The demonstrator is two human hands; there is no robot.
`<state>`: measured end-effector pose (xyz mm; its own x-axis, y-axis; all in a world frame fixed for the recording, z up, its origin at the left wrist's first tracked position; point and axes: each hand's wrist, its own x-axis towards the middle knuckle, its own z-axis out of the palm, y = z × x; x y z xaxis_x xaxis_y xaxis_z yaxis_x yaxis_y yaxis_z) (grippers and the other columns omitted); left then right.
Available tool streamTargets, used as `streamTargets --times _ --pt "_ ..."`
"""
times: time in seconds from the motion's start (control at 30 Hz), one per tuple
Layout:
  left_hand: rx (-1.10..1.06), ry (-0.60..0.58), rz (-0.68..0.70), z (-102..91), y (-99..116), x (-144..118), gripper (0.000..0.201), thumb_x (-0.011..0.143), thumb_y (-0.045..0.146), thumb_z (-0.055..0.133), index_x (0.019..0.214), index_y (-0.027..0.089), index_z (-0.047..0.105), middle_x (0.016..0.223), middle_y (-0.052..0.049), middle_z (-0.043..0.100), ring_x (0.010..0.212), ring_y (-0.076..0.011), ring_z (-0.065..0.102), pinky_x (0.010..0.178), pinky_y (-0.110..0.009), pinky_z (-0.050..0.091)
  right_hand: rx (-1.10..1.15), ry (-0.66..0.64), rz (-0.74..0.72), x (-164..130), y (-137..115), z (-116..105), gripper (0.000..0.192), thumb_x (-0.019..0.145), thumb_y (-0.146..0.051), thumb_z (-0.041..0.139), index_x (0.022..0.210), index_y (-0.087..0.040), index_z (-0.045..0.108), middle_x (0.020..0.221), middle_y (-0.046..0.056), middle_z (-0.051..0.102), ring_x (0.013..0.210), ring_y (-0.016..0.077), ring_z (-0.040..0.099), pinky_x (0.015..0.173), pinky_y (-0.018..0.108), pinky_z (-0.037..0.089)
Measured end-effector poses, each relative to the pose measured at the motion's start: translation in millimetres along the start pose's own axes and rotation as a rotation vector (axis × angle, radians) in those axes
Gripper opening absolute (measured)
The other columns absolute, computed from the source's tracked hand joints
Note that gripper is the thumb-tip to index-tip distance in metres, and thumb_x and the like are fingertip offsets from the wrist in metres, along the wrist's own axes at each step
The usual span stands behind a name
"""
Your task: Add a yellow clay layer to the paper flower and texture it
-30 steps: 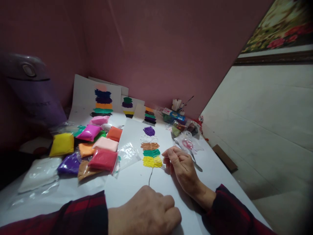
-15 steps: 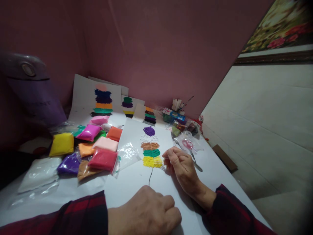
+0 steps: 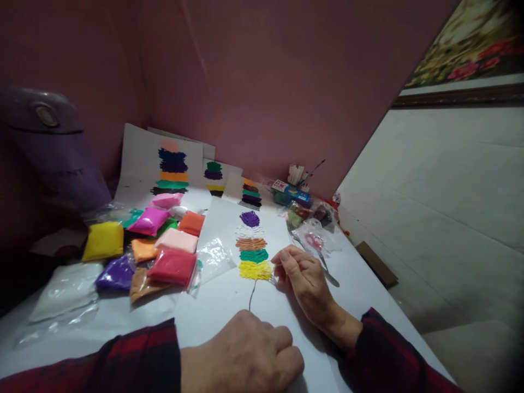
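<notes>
White desk is shown as the largest surface, carrying everything described below. A white paper sheet is laid at its centre, bearing a feather-shaped clay figure built in stacked bands of purple, white, tan, green and yellow, with a thin dark stem drawn beneath. Similar finished sheets are propped against the pink wall behind. Packets of coloured clay, among them yellow, purple, red, pink and orange, are heaped to the left of the sheet. A clear bag holding red-handled scissors is seen just beyond the right hand, with a metal tool lying alongside.

The left hand is rested on the lower edge of the sheet, its grip closed into a loose fist; nothing can be made out inside it. The right hand is placed just beside the yellow band, thumb and forefinger pinched together at the band's right edge; whether a small tool or scrap of clay is held between them cannot be told.
</notes>
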<state>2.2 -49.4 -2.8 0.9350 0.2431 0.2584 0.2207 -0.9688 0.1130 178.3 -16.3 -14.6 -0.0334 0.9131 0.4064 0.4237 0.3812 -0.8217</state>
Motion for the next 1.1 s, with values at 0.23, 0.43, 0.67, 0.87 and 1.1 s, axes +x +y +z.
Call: streamTargets --times 0.23,0.43,0.67,0.87,1.1 --pt "-0.011 -0.001 0.01 -1.0 -0.6 0.0 0.013 0.086 0.013 0.058 0.08 0.019 0.049 0.078 0.001 0.063 0.057 -0.0141 0.056 0.046 -0.028 0.043 -0.007 0.002 -0.013 0.7 -1.1 -0.1 0.041 0.1 -0.04 0.042 0.076 -0.017 0.065 0.063 0.0 0.055 0.05 0.0104 0.053 0.048 0.023 0.043" --pt "-0.005 0.011 0.008 -2.0 0.5 -0.2 0.013 0.086 0.013 0.059 0.08 0.019 0.049 0.079 0.001 0.063 0.057 -0.0141 0.056 0.047 -0.028 0.044 -0.018 0.004 -0.029 0.4 -0.7 0.0 0.041 0.1 -0.039 0.041 0.076 -0.016 0.066 0.063 0.0 0.055 0.051 0.0102 0.053 0.049 0.023 0.044" --pt "-0.008 0.006 0.003 -1.3 -0.3 0.1 0.013 0.086 0.012 0.059 0.081 0.019 0.049 0.079 0.002 0.063 0.057 -0.0142 0.057 0.047 -0.029 0.046 0.01 -0.003 0.011 -0.5 -0.6 0.3 0.041 0.1 -0.041 0.042 0.077 -0.017 0.065 0.063 -0.001 0.054 0.049 0.0099 0.052 0.047 0.023 0.043" --pt "-0.008 0.001 0.01 -0.6 0.2 -0.6 0.014 0.086 0.012 0.06 0.082 0.019 0.049 0.079 0.002 0.063 0.057 -0.0138 0.057 0.047 -0.028 0.045 -0.01 -0.009 -0.023 0.1 -0.3 0.2 0.041 0.1 -0.04 0.042 0.076 -0.017 0.065 0.063 0.0 0.055 0.052 0.0107 0.054 0.05 0.024 0.044" --pt "0.003 0.015 0.005 0.3 0.2 -1.9 0.014 0.086 0.012 0.061 0.082 0.018 0.049 0.078 0.002 0.063 0.057 -0.0143 0.057 0.047 -0.028 0.044 -0.007 -0.027 -0.006 0.7 -0.6 0.6 0.04 0.1 -0.039 0.042 0.078 -0.017 0.065 0.065 -0.001 0.055 0.051 0.0099 0.053 0.048 0.023 0.044"
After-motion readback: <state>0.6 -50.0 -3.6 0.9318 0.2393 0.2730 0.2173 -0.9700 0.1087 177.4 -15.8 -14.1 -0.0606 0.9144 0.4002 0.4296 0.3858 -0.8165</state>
